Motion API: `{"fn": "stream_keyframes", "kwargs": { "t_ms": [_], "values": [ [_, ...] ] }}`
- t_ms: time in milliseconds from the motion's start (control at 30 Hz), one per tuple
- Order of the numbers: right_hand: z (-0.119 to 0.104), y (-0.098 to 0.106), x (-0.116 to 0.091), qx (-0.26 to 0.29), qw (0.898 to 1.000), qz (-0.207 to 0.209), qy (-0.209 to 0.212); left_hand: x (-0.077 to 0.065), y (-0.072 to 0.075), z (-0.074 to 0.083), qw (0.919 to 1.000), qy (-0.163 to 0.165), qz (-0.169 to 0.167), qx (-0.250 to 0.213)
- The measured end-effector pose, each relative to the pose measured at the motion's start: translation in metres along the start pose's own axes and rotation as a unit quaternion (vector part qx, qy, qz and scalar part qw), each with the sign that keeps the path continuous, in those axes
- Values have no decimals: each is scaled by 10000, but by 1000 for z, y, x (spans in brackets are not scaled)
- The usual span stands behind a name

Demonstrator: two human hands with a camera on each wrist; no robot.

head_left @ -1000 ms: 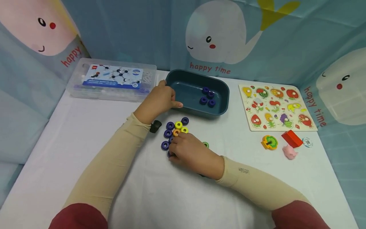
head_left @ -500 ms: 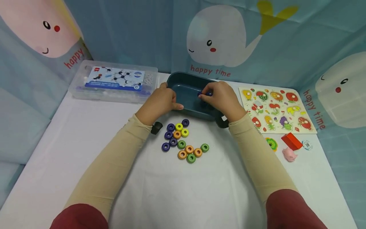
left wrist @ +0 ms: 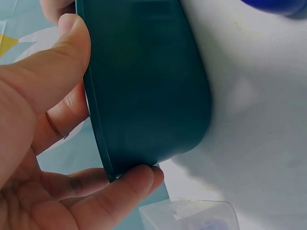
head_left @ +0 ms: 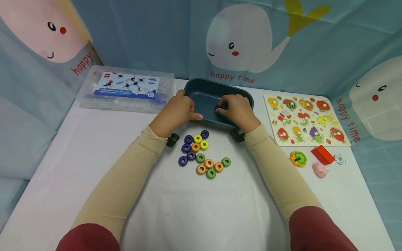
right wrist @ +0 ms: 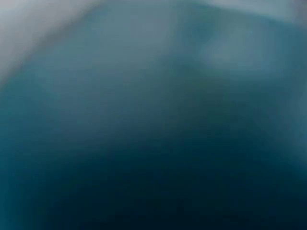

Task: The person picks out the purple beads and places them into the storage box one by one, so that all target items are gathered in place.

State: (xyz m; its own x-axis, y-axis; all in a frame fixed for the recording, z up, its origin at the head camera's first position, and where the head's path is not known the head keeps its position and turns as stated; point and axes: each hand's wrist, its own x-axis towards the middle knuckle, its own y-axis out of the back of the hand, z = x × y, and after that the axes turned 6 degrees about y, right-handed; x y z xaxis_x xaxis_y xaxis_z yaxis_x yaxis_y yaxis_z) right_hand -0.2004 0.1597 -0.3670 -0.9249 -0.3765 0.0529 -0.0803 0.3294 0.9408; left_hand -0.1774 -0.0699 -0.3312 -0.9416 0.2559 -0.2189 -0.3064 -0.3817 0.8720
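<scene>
A dark teal plastic bin [head_left: 201,104] stands at the back of the table. At its left end my left hand [head_left: 176,113] grips the rim; in the left wrist view the thumb and fingers of that hand [left wrist: 57,110] lie about the bin's wall [left wrist: 148,86]. My right hand [head_left: 237,109] reaches down inside the bin, pinching a dark purple ring bead [head_left: 216,108] mostly hidden by its fingers. The other purple beads in the bin are covered by this hand. In front lie loose ring beads: several purple [head_left: 186,148], two yellow [head_left: 204,145], several orange [head_left: 208,163] and green [head_left: 211,173].
A clear plastic case [head_left: 125,89] with a molecule label sits left of the bin. To the right lie a fruit puzzle board [head_left: 307,120], a tree block [head_left: 298,158], a red block [head_left: 322,154], a pink pig [head_left: 320,169] and a round clear token [head_left: 340,159].
My right hand has picked up a purple bead from the loose group and carried it into the bin, then shifted slightly left and lower there. My left hand keeps its place on the rim.
</scene>
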Motion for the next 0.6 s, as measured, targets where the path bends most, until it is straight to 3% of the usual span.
{"fn": "stream_keyframes", "kwargs": {
  "t_ms": [100,200,300,467,600],
  "values": [
    [-8,8,-9,264,9993,224,143,-1,1,1,10000,-41,1,-1],
    [-31,17,-26,621,9956,363,599,-1,2,1,10000,-81,14,40],
    [-63,20,-48,808,9897,-7,1180,-1,3,0,9999,-85,29,64],
    [-104,5,-81,302,9757,-888,1979,0,2,0,10000,-72,-28,-19],
    [-119,-18,-93,-320,9546,-790,2854,0,1,-1,10000,-44,-28,-51]
  ]
}}
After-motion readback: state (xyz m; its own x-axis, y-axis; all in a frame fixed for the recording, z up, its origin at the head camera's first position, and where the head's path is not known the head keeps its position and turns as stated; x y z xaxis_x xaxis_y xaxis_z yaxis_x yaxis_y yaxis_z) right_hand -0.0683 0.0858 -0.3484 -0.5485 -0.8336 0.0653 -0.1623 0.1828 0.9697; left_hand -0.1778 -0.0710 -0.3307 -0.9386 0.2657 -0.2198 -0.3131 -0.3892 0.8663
